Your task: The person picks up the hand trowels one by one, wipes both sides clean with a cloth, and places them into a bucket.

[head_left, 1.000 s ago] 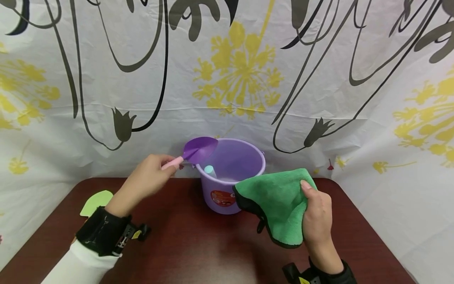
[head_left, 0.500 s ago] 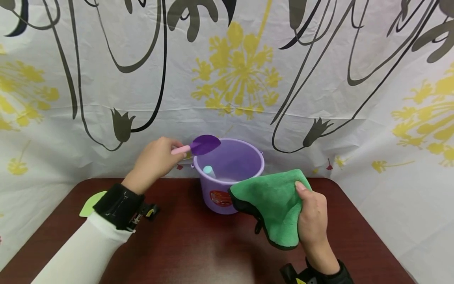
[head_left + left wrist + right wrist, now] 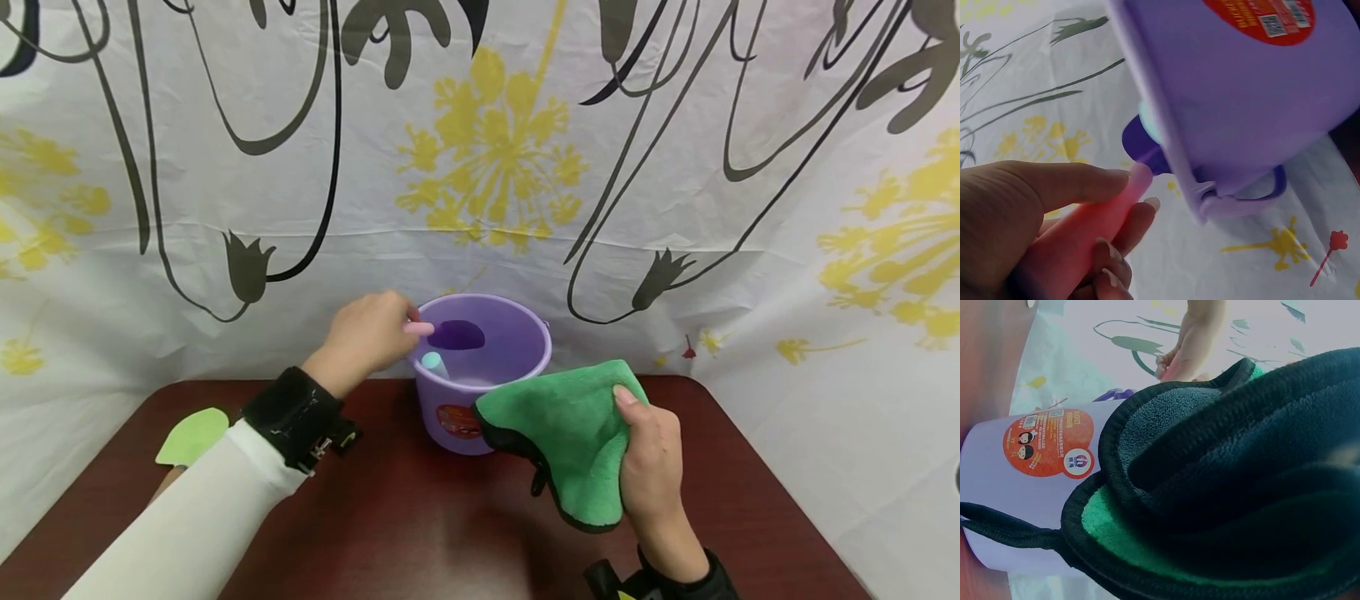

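At the far left a lime blade (image 3: 192, 437) lies flat on the table (image 3: 360, 525), rounded and thin, its brown handle partly hidden under the white sleeve (image 3: 217, 508). Next comes the left hand (image 3: 367, 337), thumb laid along the trowel (image 3: 457, 335) and fingers curled beneath, clamped on its pink handle. The purple blade is at the left side of the bucket's mouth, partly behind the rim in the left wrist view; I cannot tell if it touches the inner wall. The trowel looks light and stiff, likely plastic; its smooth, rounded handle is the best hold, though it may slip a little if pinched near the neck.

The bucket (image 3: 435, 392) stands upright, a tapering lilac shell with a glossy look, a red label and a rolled rim. It should be light, probably best lifted by the rim or the handle at its side. Inside, near the left wall, leans a tube with a mint cap (image 3: 432, 361).

Right of that hangs the cloth (image 3: 562, 417), plush green outside, grey within, bound in black with a small loop. It should be soft and limp, safest gripped bunched. The right hand (image 3: 651, 454) pinches it, thumb on top, other fingers mostly hidden behind the fabric
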The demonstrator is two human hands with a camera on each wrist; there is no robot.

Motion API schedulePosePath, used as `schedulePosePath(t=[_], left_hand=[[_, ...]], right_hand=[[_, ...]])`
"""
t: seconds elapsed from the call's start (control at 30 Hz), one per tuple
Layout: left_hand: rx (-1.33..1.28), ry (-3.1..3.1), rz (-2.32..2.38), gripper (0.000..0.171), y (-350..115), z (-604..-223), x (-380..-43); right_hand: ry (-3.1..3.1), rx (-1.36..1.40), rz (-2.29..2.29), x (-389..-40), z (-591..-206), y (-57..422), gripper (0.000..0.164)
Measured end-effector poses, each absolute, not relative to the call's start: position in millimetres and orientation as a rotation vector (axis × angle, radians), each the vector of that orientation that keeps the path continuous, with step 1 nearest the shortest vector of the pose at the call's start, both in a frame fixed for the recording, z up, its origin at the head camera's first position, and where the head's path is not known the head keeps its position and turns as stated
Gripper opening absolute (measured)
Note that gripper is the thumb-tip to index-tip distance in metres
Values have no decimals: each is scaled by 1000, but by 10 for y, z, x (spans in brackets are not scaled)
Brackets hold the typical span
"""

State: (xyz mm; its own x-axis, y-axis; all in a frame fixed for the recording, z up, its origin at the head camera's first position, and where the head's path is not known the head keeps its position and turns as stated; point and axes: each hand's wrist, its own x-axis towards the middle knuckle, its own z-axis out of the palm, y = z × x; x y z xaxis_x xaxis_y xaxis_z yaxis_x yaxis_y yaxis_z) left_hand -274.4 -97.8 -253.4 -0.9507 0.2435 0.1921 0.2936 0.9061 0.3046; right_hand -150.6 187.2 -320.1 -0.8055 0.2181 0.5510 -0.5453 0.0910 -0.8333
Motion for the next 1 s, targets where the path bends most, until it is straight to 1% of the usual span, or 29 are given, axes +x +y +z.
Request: schedulePosePath(t=[0.2,0.4,0.5,0.6,0.63,0.73,0.87,1.0], left_hand=[[-577,-2932,-411,29,-899,-2590,-2880],[-682,-2967,-366,24,-905,-2648,-3006],[-726,-2986,-330,23,-913,-2684,-3027],[-753,-2970,-280,22,-900,-2707,-3022],[-755,-2959,-266,22,-890,-2710,-3018],[-748,-2936,-241,20,-853,-2716,-3007],[-746,-2935,-231,20,-819,-2715,-2995],[-768,-2972,-247,22,-814,-2728,-3014]], right_hand=[[-1827,309,1750,-1506,-3206,1866,51],[-1836,386,1772,-1504,-3192,1854,50],[-1916,303,1767,-1488,-3137,1849,54],[-2026,150,1815,-1466,-3065,1867,57],[-2059,111,1853,-1463,-3046,1881,58],[-2054,60,2094,-1468,-3019,1944,50],[-1803,126,2530,-1510,-3056,2020,36],[-1503,208,2840,-1565,-3128,2046,29]])
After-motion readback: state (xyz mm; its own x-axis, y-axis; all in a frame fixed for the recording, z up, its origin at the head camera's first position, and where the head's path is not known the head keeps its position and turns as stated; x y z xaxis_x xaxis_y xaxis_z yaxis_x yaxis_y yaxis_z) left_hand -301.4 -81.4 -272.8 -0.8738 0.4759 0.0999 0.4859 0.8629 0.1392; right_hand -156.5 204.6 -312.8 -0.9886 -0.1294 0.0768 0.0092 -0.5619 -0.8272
